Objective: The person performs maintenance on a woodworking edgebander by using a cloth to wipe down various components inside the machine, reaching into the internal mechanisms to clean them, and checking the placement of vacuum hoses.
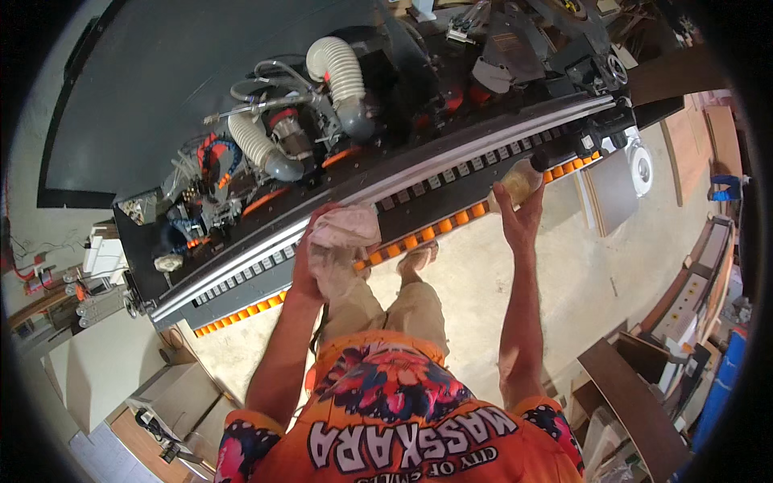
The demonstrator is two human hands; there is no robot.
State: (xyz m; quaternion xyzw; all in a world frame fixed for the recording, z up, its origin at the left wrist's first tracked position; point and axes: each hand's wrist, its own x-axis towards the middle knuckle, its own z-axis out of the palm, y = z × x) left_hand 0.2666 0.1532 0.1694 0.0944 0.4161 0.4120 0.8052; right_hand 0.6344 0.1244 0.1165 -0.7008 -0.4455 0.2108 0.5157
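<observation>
My left hand (303,262) is closed on a crumpled pale pinkish cloth (346,228), which hangs down in front of the machine's near edge. Farther right, my right hand (522,219) grips a clear bottle (520,183) with yellowish contents. The bottle is tilted, its dark top (541,163) pointing up and to the right. Both hands are by the front of a long dark machine (394,217). A row of orange rollers (425,236) and a strip of dark pads (456,173) run along it.
Ribbed pale hoses (334,68) and motors stand behind the machine's light metal rail (499,138). A raised dark cover (173,88) is at the far left. Boards (609,189) lean beyond the right end. Panels and a dark board (632,410) crowd the lower right.
</observation>
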